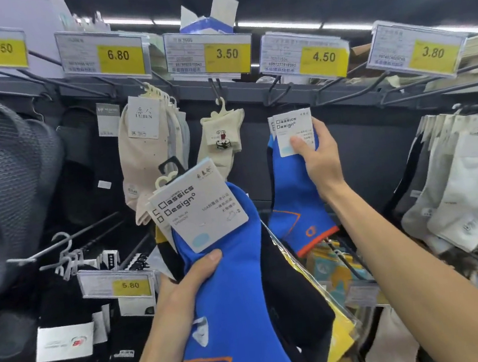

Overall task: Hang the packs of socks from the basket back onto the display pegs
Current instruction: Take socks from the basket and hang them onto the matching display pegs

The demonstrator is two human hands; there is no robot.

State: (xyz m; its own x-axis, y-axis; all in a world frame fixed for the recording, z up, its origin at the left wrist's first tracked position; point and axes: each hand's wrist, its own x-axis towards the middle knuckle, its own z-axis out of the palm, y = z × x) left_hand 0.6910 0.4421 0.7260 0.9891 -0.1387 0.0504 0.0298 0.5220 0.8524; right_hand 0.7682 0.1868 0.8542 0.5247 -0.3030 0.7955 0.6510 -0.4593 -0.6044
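My left hand (pixel 184 288) grips a bundle of sock packs low in the middle; the front one is a blue pack (pixel 229 286) with a white "Classics Design" card and hooks at its top. Black and yellow packs lie behind it in the same grip. My right hand (pixel 315 157) is raised and pinches the card of a second blue sock pack (pixel 297 204) with orange trim. That pack's top sits just under the black peg (pixel 275 93) below the 4.50 price tag (pixel 304 56). Whether it hangs on the peg is hidden. No basket is in view.
Cream socks (pixel 143 159) hang under the 6.80 tag and a single cream pair (pixel 223 135) under the 3.50 tag. Bare pegs (pixel 349 86) jut out at upper right. White and grey socks (pixel 455 186) hang at right, black socks (pixel 63 320) at lower left, dark slippers (pixel 2 184) at far left.
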